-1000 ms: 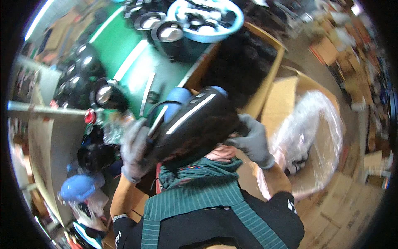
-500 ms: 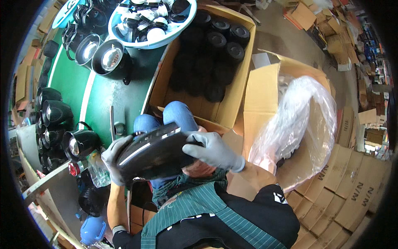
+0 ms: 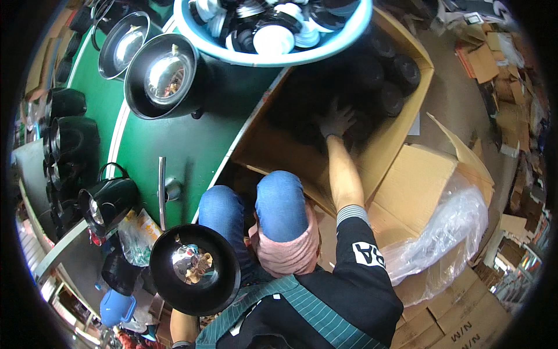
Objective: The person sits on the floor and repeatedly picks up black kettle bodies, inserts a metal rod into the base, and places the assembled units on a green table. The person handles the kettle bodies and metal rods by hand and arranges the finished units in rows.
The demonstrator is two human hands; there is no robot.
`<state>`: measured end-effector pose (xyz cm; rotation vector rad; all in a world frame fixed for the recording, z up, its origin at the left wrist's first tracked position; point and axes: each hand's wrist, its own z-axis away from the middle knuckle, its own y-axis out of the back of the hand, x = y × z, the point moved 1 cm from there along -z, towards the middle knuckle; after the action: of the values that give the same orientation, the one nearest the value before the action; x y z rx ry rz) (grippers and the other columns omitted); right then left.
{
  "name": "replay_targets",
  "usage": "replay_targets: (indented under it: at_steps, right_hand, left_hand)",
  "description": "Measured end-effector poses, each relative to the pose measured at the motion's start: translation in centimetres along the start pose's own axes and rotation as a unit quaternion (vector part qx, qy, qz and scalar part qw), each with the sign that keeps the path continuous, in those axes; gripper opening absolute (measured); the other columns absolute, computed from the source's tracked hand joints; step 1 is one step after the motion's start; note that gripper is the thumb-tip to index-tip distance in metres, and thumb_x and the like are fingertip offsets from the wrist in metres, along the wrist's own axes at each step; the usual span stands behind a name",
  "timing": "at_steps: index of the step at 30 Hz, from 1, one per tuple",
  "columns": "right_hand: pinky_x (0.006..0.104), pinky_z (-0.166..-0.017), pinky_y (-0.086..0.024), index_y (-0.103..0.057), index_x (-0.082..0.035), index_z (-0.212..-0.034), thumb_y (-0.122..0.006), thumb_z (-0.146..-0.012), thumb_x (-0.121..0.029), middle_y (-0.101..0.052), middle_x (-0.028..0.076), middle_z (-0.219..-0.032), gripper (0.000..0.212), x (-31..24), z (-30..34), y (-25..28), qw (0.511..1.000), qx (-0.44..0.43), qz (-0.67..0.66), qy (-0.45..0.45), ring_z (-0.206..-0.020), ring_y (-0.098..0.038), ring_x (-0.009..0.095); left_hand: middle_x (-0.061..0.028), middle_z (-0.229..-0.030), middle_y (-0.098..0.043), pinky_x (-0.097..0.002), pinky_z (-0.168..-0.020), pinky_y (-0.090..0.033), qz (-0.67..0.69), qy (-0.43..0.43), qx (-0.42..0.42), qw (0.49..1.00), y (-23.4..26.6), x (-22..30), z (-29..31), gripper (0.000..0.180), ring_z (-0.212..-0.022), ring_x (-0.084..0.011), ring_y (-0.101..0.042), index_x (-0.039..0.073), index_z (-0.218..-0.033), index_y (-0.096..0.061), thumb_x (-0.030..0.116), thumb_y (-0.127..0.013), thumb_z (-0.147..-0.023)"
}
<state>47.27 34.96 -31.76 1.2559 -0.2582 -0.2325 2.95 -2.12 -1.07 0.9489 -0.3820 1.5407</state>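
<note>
Right hand [image 3: 336, 119]: gloved, fingers spread, grip released, resting on black pots [image 3: 381, 87] inside cardboard box [image 3: 273, 148], upper centre.
Left hand: hidden beneath black bowl-shaped housing [image 3: 195, 269], lower left; grip cannot be told.
Advice: seat one pot fully in the palm before lifting; steady the housing.

A cluttered workshop seen from above: a long green surface [image 3: 174, 145] curves along the left, while flattened brown cardboard sheets [image 3: 494, 58] litter the grey concrete floor [image 3: 459, 110] at right, with stacked cardboard cartons [image 3: 459, 326] below.
</note>
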Motion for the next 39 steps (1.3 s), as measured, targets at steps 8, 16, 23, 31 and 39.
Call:
replay_targets:
  at_steps: [8, 16, 23, 31, 39]
  right_hand:
    - [0.0674, -0.119, -0.037, -0.047, -0.021, -0.168, -0.074, -0.098, -0.057, -0.046, 0.033, -0.163, 0.083, -0.5, 4.1, 4.6, 0.983, 0.077, -0.165, 0.018, -0.147, -0.046, 0.053]
    - [0.0484, -0.121, -0.041, -0.057, -0.002, -0.157, -0.096, -0.071, -0.063, -0.047, 0.019, -0.163, 0.112, -1.5, 29.8, 30.4, 0.611, -0.097, -0.659, 0.427, -0.146, -0.049, 0.037]
    - [0.0553, -0.126, -0.029, -0.064, -0.016, -0.157, -0.096, -0.066, -0.056, -0.043, 0.025, -0.165, 0.104, 0.6, 38.3, 31.2, 0.676, -0.028, -0.515, 0.527, -0.15, -0.041, 0.045]
    - [0.0577, -0.123, -0.033, -0.068, -0.016, -0.152, -0.099, -0.059, -0.055, -0.04, 0.026, -0.167, 0.106, 2.8, 43.3, 31.3, 0.679, 0.11, -0.434, 0.582, -0.148, -0.041, 0.049]
    - [0.0374, -0.113, -0.045, -0.064, 0.0, -0.148, -0.046, -0.107, -0.069, -0.068, 0.022, -0.137, 0.083, 4.2, 44.0, 27.7, 0.787, -0.12, -0.545, 0.262, -0.129, -0.061, 0.023]
  left_hand:
    - [-0.0118, -0.117, -0.081, -0.0389, -0.096, -0.06, 0.005, -0.028, -0.039, 0.999, -0.6, 3.1, -1.6, 0.035, -0.105, -0.0249, -0.077, 0.0, -0.124, -0.079, 0.015, -0.073, -0.094]
    - [-0.0113, -0.119, -0.08, -0.0399, -0.097, -0.06, 0.053, -0.088, -0.107, 0.989, -2.6, 4.5, -2.9, 0.035, -0.106, -0.0253, -0.077, 0.0, -0.126, -0.078, 0.015, -0.073, -0.094]
    - [-0.0109, -0.121, -0.08, -0.0408, -0.097, -0.06, 0.06, -0.118, -0.198, 0.971, -1.1, 4.4, -0.1, 0.036, -0.108, -0.0257, -0.077, 0.001, -0.127, -0.078, 0.015, -0.072, -0.095]
    - [-0.0105, -0.123, -0.079, -0.0418, -0.098, -0.061, 0.074, -0.142, -0.302, 0.94, 1.1, 4.1, 0.9, 0.036, -0.109, -0.0262, -0.076, 0.001, -0.128, -0.077, 0.015, -0.072, -0.096]
    - [-0.0129, -0.12, -0.079, -0.0445, -0.098, -0.061, -0.287, -0.668, 0.114, 0.678, 2.3, 11.6, 7.5, 0.04, -0.109, -0.0318, -0.077, 0.004, -0.129, -0.078, 0.017, -0.074, -0.09]
